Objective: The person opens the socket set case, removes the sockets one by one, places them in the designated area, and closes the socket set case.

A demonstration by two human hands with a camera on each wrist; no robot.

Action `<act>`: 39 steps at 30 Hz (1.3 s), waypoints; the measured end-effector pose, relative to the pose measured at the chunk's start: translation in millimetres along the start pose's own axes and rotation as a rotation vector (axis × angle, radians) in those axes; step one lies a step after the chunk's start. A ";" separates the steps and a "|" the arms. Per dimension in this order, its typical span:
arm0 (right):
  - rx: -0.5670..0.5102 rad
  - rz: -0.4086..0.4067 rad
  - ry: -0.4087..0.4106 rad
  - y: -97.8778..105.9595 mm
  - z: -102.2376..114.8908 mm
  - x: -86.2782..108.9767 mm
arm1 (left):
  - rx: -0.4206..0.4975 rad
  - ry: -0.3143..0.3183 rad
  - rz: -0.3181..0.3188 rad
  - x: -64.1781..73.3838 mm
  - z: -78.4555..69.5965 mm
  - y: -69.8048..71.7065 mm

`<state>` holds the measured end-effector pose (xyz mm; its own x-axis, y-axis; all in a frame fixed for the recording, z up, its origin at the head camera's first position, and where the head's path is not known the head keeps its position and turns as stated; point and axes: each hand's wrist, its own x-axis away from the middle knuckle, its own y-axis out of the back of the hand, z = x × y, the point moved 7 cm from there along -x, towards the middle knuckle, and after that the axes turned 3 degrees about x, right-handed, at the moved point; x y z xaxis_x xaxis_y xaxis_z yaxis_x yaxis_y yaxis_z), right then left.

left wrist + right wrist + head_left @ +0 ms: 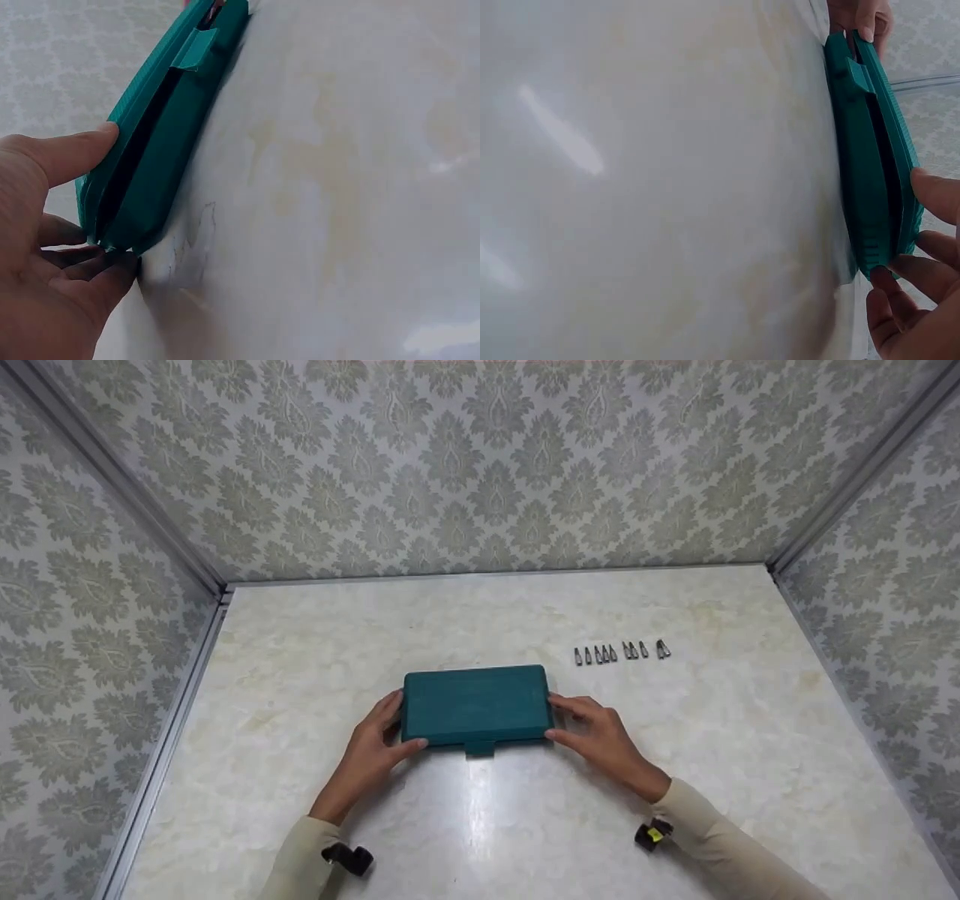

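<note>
A dark green plastic case [475, 703] with a front latch tab [480, 748] lies on the table between both hands. Its lid [142, 97] stands slightly raised, leaving a dark gap along the front. The left hand [369, 750] holds the case's left end, thumb on the lid's front edge and fingers around the side. At the opposite end, the right hand [604, 739] grips with its thumb near the front corner and its fingers along the side. In the right wrist view, the fingertips [877, 274] touch the lower shell while the thumb lies on the lid.
Several small metal bits or nozzles [606, 653] lie in a row behind and right of the case. The pale marbled table [315, 637] is bounded by patterned panels [465, 472] at the back and sides.
</note>
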<state>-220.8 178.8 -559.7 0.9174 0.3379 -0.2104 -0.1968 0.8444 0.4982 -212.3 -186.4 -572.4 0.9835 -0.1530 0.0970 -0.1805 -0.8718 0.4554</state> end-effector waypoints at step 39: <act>0.253 0.140 0.276 -35.8 49.0 -25.1 | -0.052 -0.052 0.010 -11.4 17.6 -10.9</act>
<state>-219.8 119.7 -531.0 0.7533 0.5707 -0.3269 -0.1901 0.6648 0.7225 -221.3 -183.3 -594.0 0.9807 -0.1872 0.0562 -0.1899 -0.8448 0.5003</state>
